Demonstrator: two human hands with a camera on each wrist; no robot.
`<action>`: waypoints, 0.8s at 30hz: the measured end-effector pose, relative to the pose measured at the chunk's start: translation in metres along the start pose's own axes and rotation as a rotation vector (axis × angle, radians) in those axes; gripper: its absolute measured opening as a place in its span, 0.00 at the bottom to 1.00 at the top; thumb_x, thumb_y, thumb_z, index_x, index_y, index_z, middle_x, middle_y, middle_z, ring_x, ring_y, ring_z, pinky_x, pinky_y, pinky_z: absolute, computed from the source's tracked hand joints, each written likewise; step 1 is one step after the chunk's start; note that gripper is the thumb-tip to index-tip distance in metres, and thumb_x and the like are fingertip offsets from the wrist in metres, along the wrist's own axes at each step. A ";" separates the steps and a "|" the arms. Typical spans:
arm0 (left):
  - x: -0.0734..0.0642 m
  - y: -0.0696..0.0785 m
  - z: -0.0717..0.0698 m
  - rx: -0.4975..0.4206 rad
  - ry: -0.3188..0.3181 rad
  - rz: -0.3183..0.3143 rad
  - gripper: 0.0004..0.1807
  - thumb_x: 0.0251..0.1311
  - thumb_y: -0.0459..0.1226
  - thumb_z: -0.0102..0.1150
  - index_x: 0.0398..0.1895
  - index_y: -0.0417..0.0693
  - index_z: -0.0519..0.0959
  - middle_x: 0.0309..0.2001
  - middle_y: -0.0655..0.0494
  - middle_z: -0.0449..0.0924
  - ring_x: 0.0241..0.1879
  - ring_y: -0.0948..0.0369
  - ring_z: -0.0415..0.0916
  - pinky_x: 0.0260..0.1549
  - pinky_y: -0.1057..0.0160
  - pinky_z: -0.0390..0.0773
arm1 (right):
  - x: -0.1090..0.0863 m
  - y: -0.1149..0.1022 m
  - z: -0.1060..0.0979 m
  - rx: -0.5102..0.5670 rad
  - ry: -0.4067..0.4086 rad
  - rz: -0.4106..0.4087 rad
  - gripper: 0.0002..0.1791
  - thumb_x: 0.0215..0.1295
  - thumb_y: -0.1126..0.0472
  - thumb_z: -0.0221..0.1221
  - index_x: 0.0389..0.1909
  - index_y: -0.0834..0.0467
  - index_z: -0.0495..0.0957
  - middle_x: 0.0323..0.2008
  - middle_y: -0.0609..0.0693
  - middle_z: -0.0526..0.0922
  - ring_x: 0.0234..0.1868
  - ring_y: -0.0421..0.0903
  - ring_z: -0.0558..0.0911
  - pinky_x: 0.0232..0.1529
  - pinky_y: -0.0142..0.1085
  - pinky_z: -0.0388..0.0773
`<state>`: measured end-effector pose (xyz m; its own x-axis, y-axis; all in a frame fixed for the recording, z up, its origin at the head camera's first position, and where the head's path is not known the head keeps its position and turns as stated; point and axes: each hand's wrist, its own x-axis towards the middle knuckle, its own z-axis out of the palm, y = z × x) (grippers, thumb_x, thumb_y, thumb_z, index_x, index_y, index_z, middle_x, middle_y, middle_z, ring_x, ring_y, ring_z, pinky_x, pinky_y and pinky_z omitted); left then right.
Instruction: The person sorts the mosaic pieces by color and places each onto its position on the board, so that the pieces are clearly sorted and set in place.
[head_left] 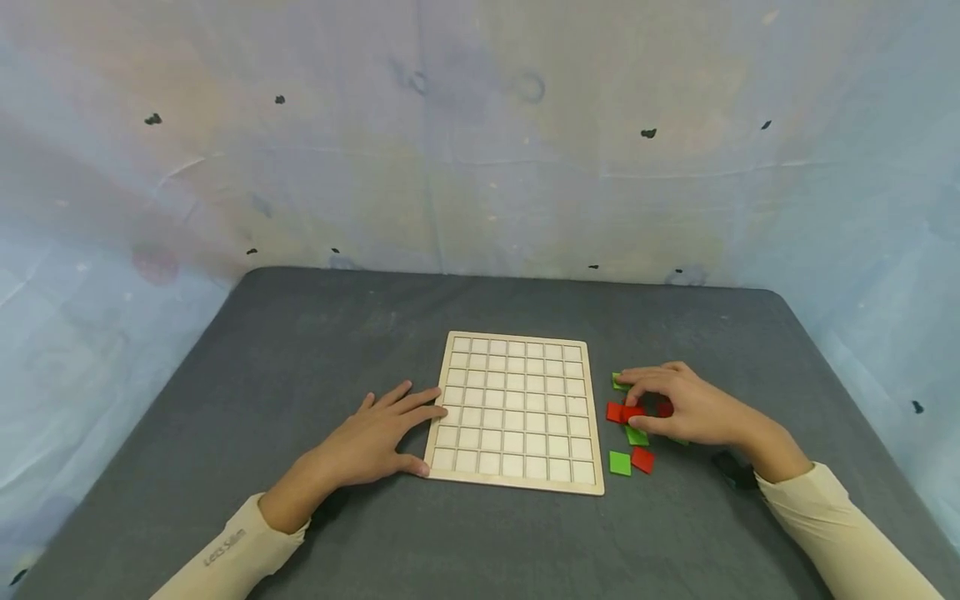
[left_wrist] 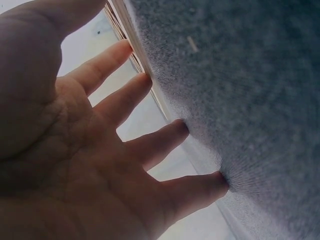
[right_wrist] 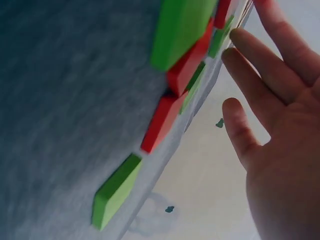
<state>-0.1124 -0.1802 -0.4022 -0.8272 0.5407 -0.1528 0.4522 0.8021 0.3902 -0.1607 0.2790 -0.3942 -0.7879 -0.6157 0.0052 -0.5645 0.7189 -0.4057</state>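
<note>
My left hand (head_left: 367, 442) is spread flat beside a pale wooden grid board (head_left: 517, 482), with its thumb and some fingertips on the board's left edge. In the left wrist view, the other fingertips (left_wrist: 217, 182) press into the grey cloth. To the right of the board, my right hand (head_left: 693, 408) hovers over loose red and green square tiles. A red tile (head_left: 632, 412) shows between its parted thumb and forefinger. Its other fingers (right_wrist: 260, 65) are extended above the tiles in the right wrist view. A green tile (right_wrist: 117, 192) and a red tile (right_wrist: 162, 122) lie on the cloth there.
Nearer the table's front are a green tile (head_left: 620, 463) and a red tile (head_left: 642, 459), side by side. A small dark object (head_left: 733, 471) sits by the right wrist. Dark grey cloth (head_left: 337, 333) covers the table, and a pale patterned sheet (head_left: 480, 167) hangs behind it.
</note>
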 end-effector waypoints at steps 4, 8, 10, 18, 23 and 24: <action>0.001 0.001 0.001 0.003 0.000 -0.003 0.43 0.52 0.57 0.69 0.73 0.66 0.66 0.79 0.62 0.52 0.79 0.43 0.46 0.65 0.23 0.50 | 0.005 -0.001 0.001 -0.010 0.031 -0.019 0.08 0.62 0.46 0.68 0.40 0.39 0.80 0.62 0.48 0.80 0.63 0.53 0.78 0.64 0.59 0.59; 0.001 0.001 0.000 0.023 0.011 -0.011 0.43 0.51 0.57 0.69 0.73 0.66 0.66 0.79 0.63 0.52 0.79 0.44 0.47 0.64 0.23 0.52 | 0.008 -0.004 0.002 -0.056 0.061 -0.025 0.11 0.60 0.47 0.69 0.42 0.40 0.81 0.55 0.41 0.83 0.56 0.45 0.80 0.63 0.54 0.67; 0.002 0.002 0.000 0.029 0.011 -0.016 0.43 0.50 0.57 0.69 0.72 0.66 0.67 0.79 0.63 0.53 0.79 0.44 0.48 0.64 0.23 0.53 | 0.006 -0.007 0.003 -0.064 0.053 -0.020 0.12 0.60 0.47 0.69 0.44 0.39 0.81 0.51 0.38 0.83 0.52 0.41 0.79 0.58 0.47 0.75; 0.003 0.002 0.002 0.029 0.005 -0.018 0.43 0.50 0.57 0.70 0.72 0.67 0.67 0.79 0.63 0.53 0.79 0.44 0.48 0.64 0.23 0.53 | -0.009 -0.026 0.014 0.198 -0.089 -0.104 0.13 0.67 0.44 0.63 0.49 0.42 0.80 0.50 0.40 0.83 0.30 0.31 0.76 0.31 0.28 0.77; 0.002 0.002 0.002 0.038 0.009 -0.018 0.43 0.50 0.57 0.69 0.72 0.67 0.67 0.79 0.64 0.53 0.79 0.44 0.48 0.64 0.24 0.53 | -0.006 -0.034 0.015 0.166 -0.074 -0.138 0.13 0.66 0.44 0.63 0.48 0.42 0.80 0.46 0.34 0.82 0.33 0.32 0.78 0.34 0.29 0.78; 0.002 0.002 0.002 0.038 0.008 -0.015 0.43 0.50 0.57 0.69 0.72 0.67 0.67 0.79 0.63 0.53 0.79 0.44 0.48 0.64 0.24 0.53 | -0.004 -0.035 0.015 0.148 -0.057 -0.138 0.12 0.66 0.45 0.64 0.48 0.41 0.80 0.45 0.33 0.81 0.34 0.33 0.78 0.35 0.29 0.79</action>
<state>-0.1124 -0.1769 -0.4035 -0.8363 0.5270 -0.1511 0.4523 0.8190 0.3529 -0.1338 0.2515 -0.3937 -0.6878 -0.7256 0.0203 -0.6209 0.5736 -0.5342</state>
